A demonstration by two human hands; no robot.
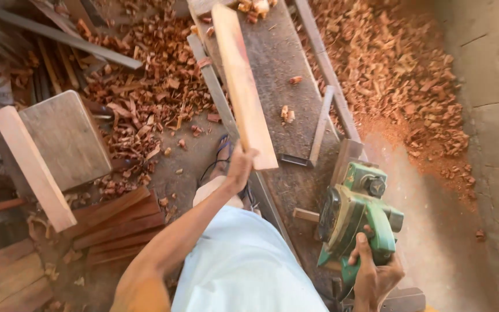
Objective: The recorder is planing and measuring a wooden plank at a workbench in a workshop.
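The left hand (pixel 241 167) clasps the near end of a long pale wooden plank (pixel 244 86), stiff and probably light; the right hand (pixel 373 271) grips the heavy-looking green electric planer (pixel 356 214) by its handle on the table (pixel 284 63).

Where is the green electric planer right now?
Head view, lower right: the green electric planer rests on the workbench, gripped by the right hand, right of the raised plank.

We see a long, dark bench (pixel 278 63) running up the frame. On it lie scattered wood chips (pixel 287 114), a thin grey slat (pixel 321 124) and a small wood block (pixel 306 215). The green planer (pixel 356 216) sits at its near end. The floor (pixel 197 156) beside it carries heaps of reddish shavings (pixel 399 63), stacked planks (pixel 119 222) and a sandal (pixel 224 149).
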